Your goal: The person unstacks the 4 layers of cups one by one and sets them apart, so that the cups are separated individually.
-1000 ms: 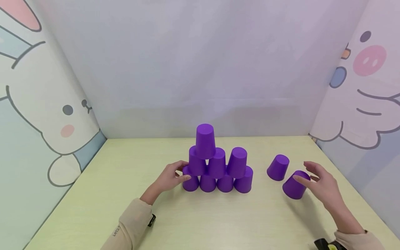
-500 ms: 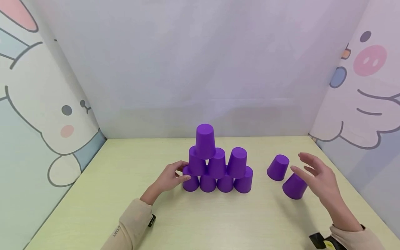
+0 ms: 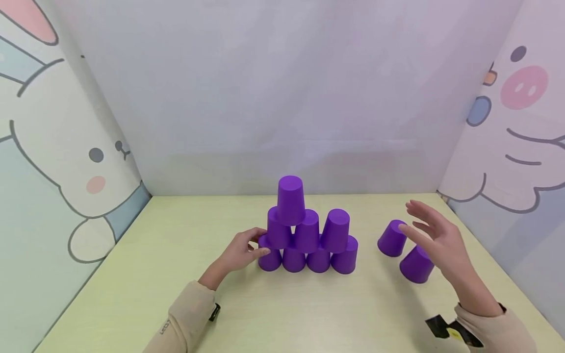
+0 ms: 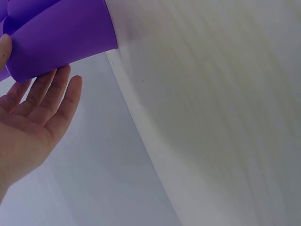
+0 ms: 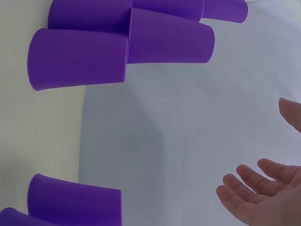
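Note:
Upside-down purple cups stand stacked in the head view: several in the bottom row, three above, and a single top cup (image 3: 291, 201) over the left pair. My left hand (image 3: 242, 251) is at the stack's left end, holding the lower left purple cup (image 3: 269, 260) between thumb and fingers. In the left wrist view its fingertips (image 4: 75, 84) lie along the cup's side. My right hand (image 3: 441, 245) is raised at the right, fingers spread and nothing in them. It overlaps two loose upside-down cups, a rear cup (image 3: 390, 239) and a front cup (image 3: 416, 265).
The pale yellow tabletop (image 3: 282, 314) carries all the cups. A plain light wall (image 3: 282, 98) rises behind it. Side panels with a cartoon rabbit (image 3: 66, 162) and a cartoon pig (image 3: 521, 127) flank the table.
My right hand has moved up and leftward from the front loose cup toward the rear one. The left hand and the stack have stayed in place.

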Demonstrator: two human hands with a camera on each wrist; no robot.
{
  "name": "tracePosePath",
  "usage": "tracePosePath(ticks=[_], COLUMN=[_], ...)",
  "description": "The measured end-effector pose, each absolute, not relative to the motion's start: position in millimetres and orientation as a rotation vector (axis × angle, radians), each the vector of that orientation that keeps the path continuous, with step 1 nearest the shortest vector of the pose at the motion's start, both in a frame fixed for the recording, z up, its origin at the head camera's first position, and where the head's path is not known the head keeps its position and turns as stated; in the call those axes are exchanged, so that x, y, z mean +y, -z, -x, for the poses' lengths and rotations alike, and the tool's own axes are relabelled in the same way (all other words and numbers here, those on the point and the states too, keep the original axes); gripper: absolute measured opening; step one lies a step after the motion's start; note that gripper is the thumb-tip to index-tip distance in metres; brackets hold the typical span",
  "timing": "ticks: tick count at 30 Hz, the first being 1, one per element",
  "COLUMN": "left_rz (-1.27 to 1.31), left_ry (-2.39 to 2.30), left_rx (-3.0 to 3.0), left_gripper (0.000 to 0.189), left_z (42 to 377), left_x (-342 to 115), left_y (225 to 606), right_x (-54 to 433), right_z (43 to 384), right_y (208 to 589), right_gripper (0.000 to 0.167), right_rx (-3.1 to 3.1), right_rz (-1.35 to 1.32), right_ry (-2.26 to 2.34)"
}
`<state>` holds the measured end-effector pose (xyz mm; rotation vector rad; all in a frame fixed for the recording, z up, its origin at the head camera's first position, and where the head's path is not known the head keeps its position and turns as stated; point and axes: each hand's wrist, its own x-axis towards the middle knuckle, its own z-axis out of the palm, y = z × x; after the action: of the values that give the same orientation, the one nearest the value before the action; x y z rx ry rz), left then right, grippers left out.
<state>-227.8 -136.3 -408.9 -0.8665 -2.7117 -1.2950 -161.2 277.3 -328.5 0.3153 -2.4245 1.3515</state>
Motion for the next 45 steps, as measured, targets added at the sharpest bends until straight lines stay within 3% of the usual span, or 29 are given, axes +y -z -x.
tracePosePath(ticks=[45], left_rz=[0.868], left_ry=[1.305], left_rx=[-2.708], left_gripper=[0.039], left_z=[227], left_x=[-137], left_y=[410], right_x=[214], right_z=[191], right_y=[291], right_gripper=[0.062], right_rx=[-2.317], right_rz=[-0.709], right_ry=[-1.352])
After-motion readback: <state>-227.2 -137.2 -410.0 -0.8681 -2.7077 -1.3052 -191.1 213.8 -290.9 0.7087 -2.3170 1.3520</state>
